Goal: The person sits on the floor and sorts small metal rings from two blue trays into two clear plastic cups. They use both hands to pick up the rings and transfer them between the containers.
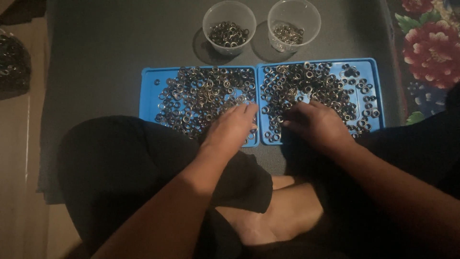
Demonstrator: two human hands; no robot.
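Two shallow blue plastic trays lie side by side, left tray (151,91) and right tray (371,76), each strewn with small dark metal rings (201,93) too many to count. Your left hand (232,127) rests palm down at the left tray's 5 o'clock corner, fingers loosely together. Your right hand (316,124) pinches rings at the right tray's 7 o'clock. Two clear plastic cups (229,21) stand at 12 o'clock on the dark grey mat (105,57).
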